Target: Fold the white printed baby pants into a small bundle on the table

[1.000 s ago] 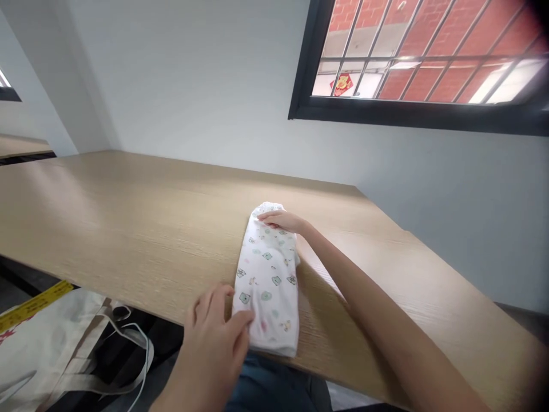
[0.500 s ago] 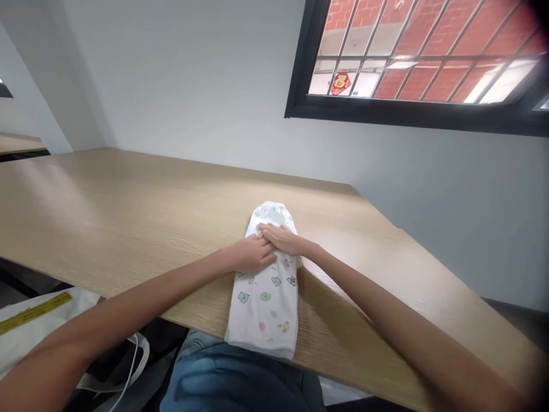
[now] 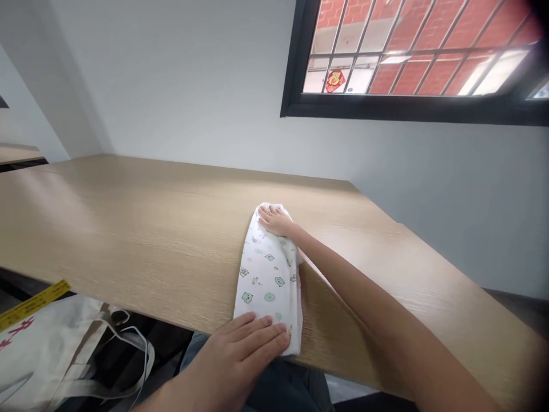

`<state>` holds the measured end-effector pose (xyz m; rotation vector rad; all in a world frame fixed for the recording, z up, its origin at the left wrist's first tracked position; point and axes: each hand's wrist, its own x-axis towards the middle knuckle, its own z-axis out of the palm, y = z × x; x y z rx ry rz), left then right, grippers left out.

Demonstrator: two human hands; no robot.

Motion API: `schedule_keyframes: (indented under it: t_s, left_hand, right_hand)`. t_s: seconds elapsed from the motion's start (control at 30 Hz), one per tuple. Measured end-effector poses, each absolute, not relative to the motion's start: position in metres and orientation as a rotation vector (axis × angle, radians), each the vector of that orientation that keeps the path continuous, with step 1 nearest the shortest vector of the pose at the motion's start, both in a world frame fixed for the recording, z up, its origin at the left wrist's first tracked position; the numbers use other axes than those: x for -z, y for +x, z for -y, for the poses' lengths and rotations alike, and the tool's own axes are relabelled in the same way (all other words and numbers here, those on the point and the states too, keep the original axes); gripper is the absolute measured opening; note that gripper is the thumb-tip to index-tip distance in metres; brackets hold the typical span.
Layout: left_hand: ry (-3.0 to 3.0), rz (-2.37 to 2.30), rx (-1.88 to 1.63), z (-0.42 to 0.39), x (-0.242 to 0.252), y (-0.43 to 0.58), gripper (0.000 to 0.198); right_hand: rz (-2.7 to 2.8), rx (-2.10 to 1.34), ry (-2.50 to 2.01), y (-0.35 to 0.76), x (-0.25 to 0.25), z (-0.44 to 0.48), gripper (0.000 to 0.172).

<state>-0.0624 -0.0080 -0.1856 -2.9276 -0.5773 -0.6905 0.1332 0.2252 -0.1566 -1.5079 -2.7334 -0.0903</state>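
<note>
A long, narrow folded white garment (image 3: pixel 266 274) with small green animal prints lies on the wooden table. Its near end reaches the table's front edge, and the far end looks gathered. My right hand (image 3: pixel 274 221) rests flat on the far end, fingers spread. Over the near end lies my left hand (image 3: pixel 251 349), palm down with the fingers stretched out. Neither hand grips the cloth. Parts of the garment under both hands are hidden.
The table (image 3: pixel 150 229) runs up to the white wall, beneath a barred window (image 3: pixel 386 109). Below the front edge at the left hangs or stands a cream cloth bag (image 3: pixel 51 343) with looped handles and a yellow strip (image 3: pixel 34 303) near it.
My hands were together on the upper part of the garment. My left hand has moved down to its near end, and my right hand has slid toward the far end.
</note>
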Motion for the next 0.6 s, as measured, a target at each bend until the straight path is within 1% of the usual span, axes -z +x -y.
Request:
schedule_keyframes:
  t_s: [0.07, 0.17, 0.2, 0.27, 0.33, 0.4, 0.43, 0.47, 0.6]
  left_hand:
    - [-2.936, 0.591, 0.763, 0.005, 0.180, -0.064, 0.036]
    - [-2.909, 0.645, 0.913, 0.003, 0.174, -0.071, 0.024]
    - [-2.897, 0.663, 0.952, 0.003, 0.174, -0.074, 0.020]
    - [-2.883, 0.688, 1.013, 0.003, 0.175, -0.079, 0.015]
    - [-2.906, 0.680, 1.054, 0.003, 0.176, -0.081, 0.013]
    - [-2.931, 0.666, 1.081, 0.002, 0.177, -0.081, 0.014]
    - [-2.941, 0.668, 1.070, 0.001, 0.177, -0.080, 0.014]
    - [-2.942, 0.684, 1.042, 0.000, 0.176, -0.078, 0.014]
    - [-2.873, 0.792, 0.891, -0.006, 0.162, -0.071, 0.018]
  right_hand:
    - [2.782, 0.008, -1.523, 0.131, 0.148, -0.205, 0.051]
    - [2.899, -0.149, -1.465, 0.129, 0.131, -0.151, 0.062]
    - [2.951, -0.205, -1.405, 0.129, 0.125, -0.127, 0.062]
    - [3.065, -0.336, -1.144, 0.129, 0.118, -0.078, 0.060]
    - [3.021, -0.368, -0.998, 0.132, 0.118, -0.033, 0.065]
    - [2.971, -0.324, -0.933, 0.136, 0.124, -0.002, 0.070]
    - [2.942, -0.275, -0.932, 0.138, 0.128, 0.007, 0.067]
    - [2.916, -0.217, -0.943, 0.139, 0.132, 0.012, 0.060]
    - [2.848, -0.057, -0.988, 0.142, 0.136, 0.017, 0.017]
